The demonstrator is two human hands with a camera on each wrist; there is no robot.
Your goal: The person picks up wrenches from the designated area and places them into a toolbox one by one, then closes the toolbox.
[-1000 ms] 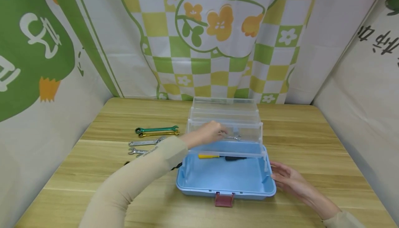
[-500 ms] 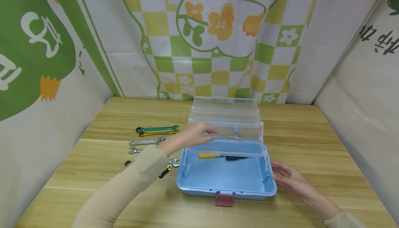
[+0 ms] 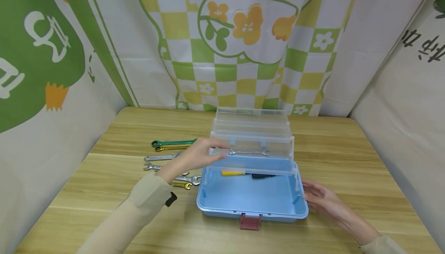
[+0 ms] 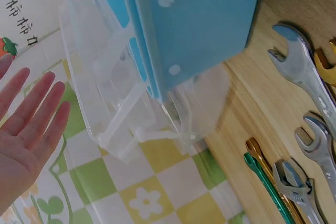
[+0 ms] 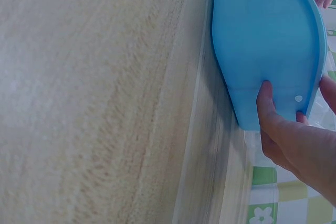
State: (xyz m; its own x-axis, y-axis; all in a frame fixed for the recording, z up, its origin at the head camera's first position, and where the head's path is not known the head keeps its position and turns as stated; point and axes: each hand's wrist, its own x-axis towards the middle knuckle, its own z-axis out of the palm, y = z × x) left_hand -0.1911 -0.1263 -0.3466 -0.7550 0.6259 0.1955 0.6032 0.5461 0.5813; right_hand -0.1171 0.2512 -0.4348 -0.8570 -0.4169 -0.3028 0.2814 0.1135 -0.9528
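A blue toolbox point(image 3: 250, 196) stands on the table with its clear lid raised and a clear tray point(image 3: 222, 163) folded out at the back. A silver double open-ended wrench point(image 3: 248, 152) lies across that tray. My left hand point(image 3: 199, 154) hovers by the tray's left end, just short of the wrench, fingers extended and holding nothing. In the left wrist view, its palm faces the camera. Fingertips of my right hand point(image 3: 323, 199) rest against the box's right side; the right wrist view has them on the blue outer wall.
Left of the box lie a green ratchet wrench point(image 3: 174, 143), a gold one point(image 3: 174, 148), an adjustable wrench point(image 3: 161, 157) and several other wrenches, partly under my left arm. Inside the box are a yellow handle point(image 3: 233, 173) and a black handle point(image 3: 263, 176). A patterned curtain point(image 3: 243, 72) hangs behind.
My left hand has let go of the silver double open-ended wrench in the tray and drawn back to the left, uncovering it. My right hand stays at the box's side.
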